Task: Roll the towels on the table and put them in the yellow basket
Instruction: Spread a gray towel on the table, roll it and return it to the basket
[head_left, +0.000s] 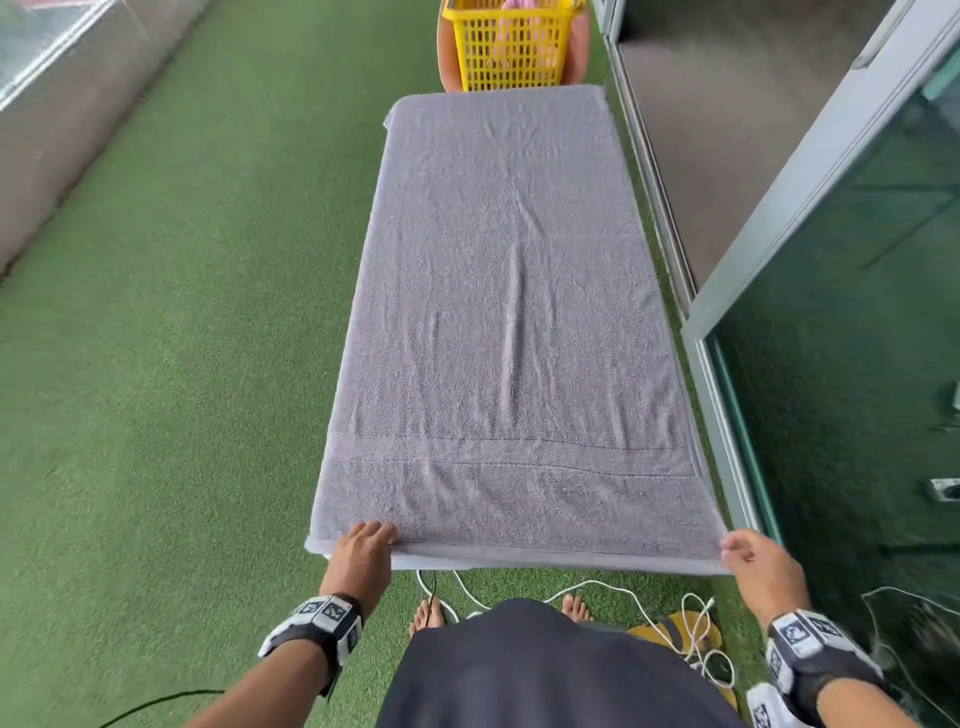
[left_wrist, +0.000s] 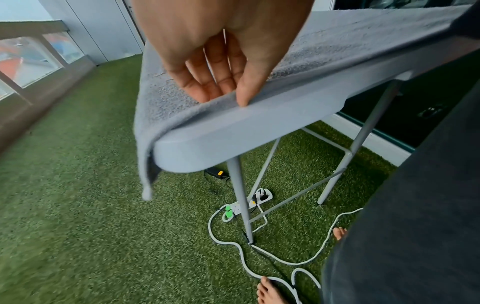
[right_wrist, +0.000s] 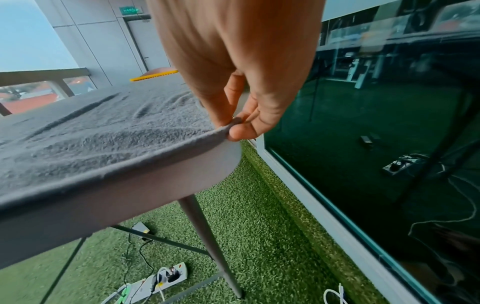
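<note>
**Towel flat, both near corners in my grip, roll not started**

While the grey towel lies spread over nearly the whole table, I stand at the near short end with a hand on each corner. Artificial grass all round, glass wall close on my right. Yellow basket sits on a chair past the far end of the table, well apart from me, with something pink already in it.

Towel mostly flat, one long crease down the middle, left edge hanging over the table side. Near hem sits right on the table lip.

My left hand: fingers on top of the hem, thumb at the edge below, a pinch on the left corner. My right hand: thumb and fingers pinching the right corner, clear in the right wrist view.

Risks, my guess:
- Uneven start: if one hand turns faster, the roll goes cone-shaped and won't sit well in the basket.
- The middle crease gets rolled in, so a lumpy roll.
- The overhanging left edge drags or skews the roll.
- A loose first turn makes the whole roll slack, so it unwinds when carried.
- White cables and power strip by my bare feet: trip hazard walking to the basket.
</note>
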